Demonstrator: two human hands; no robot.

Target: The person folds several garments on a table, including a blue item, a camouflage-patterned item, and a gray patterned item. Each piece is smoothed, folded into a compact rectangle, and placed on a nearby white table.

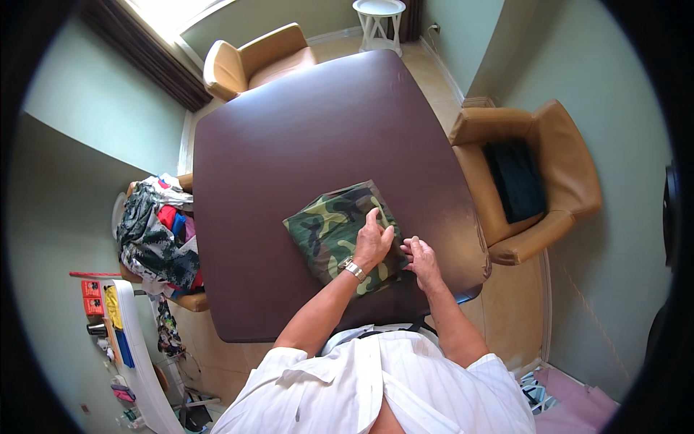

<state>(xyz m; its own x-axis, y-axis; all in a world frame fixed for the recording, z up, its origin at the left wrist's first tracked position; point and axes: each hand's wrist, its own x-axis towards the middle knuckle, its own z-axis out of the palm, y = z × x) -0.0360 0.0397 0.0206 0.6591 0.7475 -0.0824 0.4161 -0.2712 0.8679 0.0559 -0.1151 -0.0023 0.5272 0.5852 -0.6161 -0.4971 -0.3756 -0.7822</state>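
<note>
A folded camouflage cloth (331, 228) in green, brown and black lies near the front of a table with a dark brown, leather-like cover (282, 146). My left hand (374, 241), with a metal-banded watch on its wrist, is over the right part of the cloth. Its index finger points away from me and its thumb stands apart. At the cloth's right edge is my right hand (424, 263), fingers bent. Whether those fingertips pinch the fabric or only touch it is not plain.
Left of the table, a chair carries a heap of mixed clothes (157, 233). A tan armchair (569, 179) with a dark cushion (515, 179) stands at the right. Another armchair (260, 59) and a white side table (378, 8) are beyond. A white shelf (135, 347) holds small items.
</note>
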